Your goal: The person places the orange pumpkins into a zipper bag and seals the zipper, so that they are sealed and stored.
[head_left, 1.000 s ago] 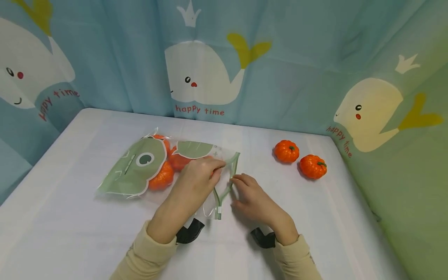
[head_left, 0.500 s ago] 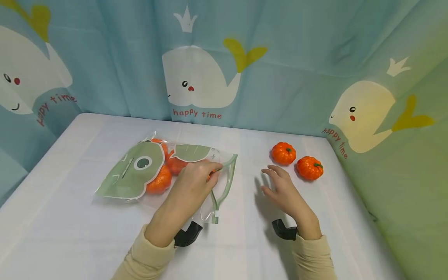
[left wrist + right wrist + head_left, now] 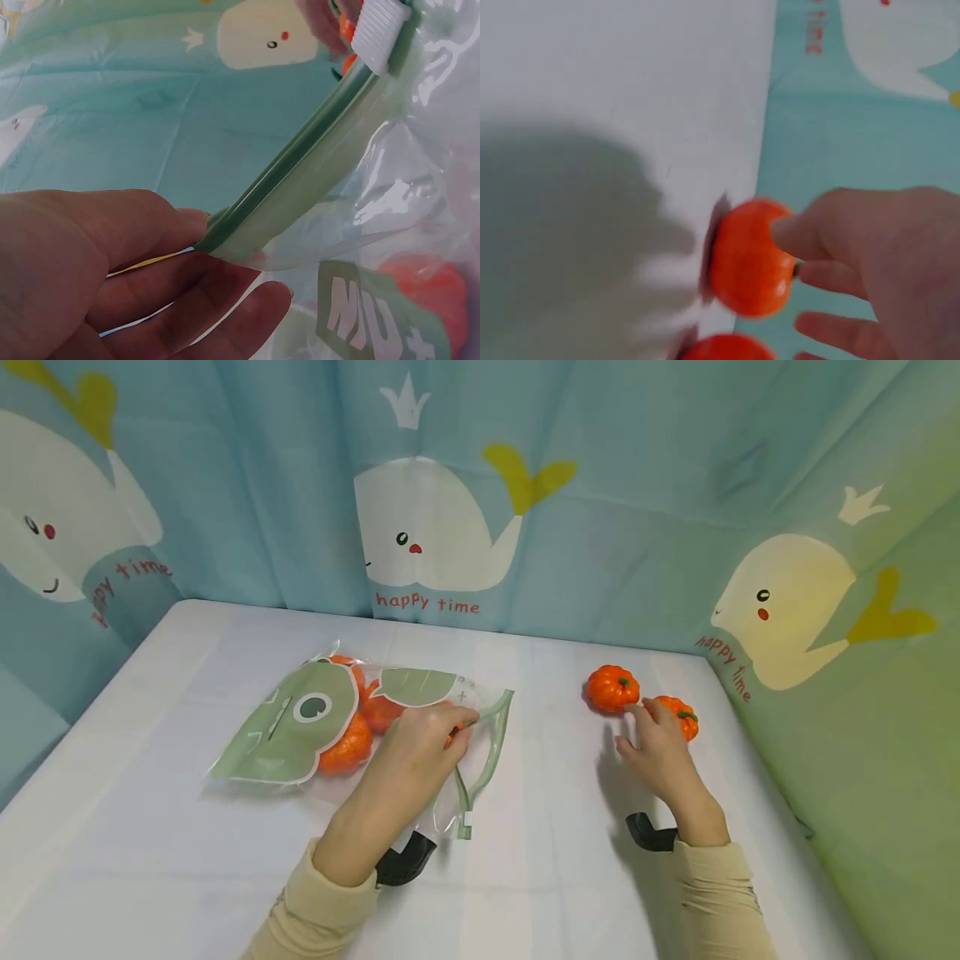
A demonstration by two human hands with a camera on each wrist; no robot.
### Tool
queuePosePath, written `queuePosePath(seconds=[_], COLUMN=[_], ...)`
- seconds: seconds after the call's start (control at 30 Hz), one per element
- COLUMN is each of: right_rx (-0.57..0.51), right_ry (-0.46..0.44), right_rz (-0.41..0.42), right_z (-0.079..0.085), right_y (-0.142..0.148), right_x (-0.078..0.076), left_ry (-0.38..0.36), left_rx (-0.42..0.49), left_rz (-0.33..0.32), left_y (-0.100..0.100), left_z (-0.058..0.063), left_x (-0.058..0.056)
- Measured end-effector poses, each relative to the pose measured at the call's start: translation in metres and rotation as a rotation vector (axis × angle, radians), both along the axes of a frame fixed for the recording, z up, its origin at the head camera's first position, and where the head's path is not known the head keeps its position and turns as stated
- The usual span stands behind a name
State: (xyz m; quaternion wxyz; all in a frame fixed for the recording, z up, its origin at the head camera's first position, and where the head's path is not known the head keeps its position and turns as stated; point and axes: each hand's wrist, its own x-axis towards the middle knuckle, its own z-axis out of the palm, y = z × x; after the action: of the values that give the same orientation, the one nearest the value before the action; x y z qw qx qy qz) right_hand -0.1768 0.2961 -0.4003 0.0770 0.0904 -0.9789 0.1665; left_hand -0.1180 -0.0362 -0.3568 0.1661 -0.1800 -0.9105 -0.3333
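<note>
Pinching the bag (image 3: 281, 739) with our left hand (image 3: 423, 739), right hand (image 3: 658, 758) unclenched, we expect light, firm pumpkins (image 3: 612, 688), best gripped round their sides

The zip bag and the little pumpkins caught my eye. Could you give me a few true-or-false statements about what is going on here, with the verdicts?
1. The left hand pinches the edge of the zip bag. True.
2. The right hand is on the bag too. False: the right hand is by the loose pumpkins, away from the bag.
3. Some orange pumpkins show through the bag. True.
4. The bag's mouth is sealed all the way along. False: its green rim stands apart, leaving a gap.
5. Three pumpkins lie outside the bag. False: there are two.
6. The curtain behind the table is printed with whales. True.
</note>
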Motion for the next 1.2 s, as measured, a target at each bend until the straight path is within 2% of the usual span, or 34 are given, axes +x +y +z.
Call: queuePosePath(seconds=[0.13,0.23,0.33,0.5,0.73,0.83,1.07,1.2], right_rx=[-0.012,-0.023,-0.017,0.021,0.020,-0.006,-0.061,-0.064], right_ry=[0.021,-0.015,-0.034,-0.038,-0.183,-0.210,-0.222,-0.185], right_rz=[-0.107,-0.192,-0.239,-0.258,-0.310,-0.323,-0.363,-0.349], right_z=[0.003,0.005,0.008,0.010,-0.001,-0.003,-0.008,-0.011], right_y=[0.018,0.028,0.035,0.040,0.045,0.045,0.043,0.043], right_x=[-0.008,-0.013,-0.017,-0.024,-0.030,-0.032,-0.032,-0.032], left_ry=[0.001,-0.022,-0.026,0.000,-0.036,-0.025,-0.023,-0.030], left_rx=[0.003,0.002,-0.002,-0.004,0.012,0.015,0.013,0.012], left_rz=[-0.003,0.001,0.009,0.014,0.015,0.014,0.000,0.011], left_y=[-0.001,-0.001,-0.001,-0.001,-0.002,-0.002,-0.003,-0.003], left_z=[0.001,0.001,0.002,0.005,0.003,0.003,0.004,0.003], left_x=[-0.001,0.000,0.000,-0.001,0.003,0.002,0.002,0.003])
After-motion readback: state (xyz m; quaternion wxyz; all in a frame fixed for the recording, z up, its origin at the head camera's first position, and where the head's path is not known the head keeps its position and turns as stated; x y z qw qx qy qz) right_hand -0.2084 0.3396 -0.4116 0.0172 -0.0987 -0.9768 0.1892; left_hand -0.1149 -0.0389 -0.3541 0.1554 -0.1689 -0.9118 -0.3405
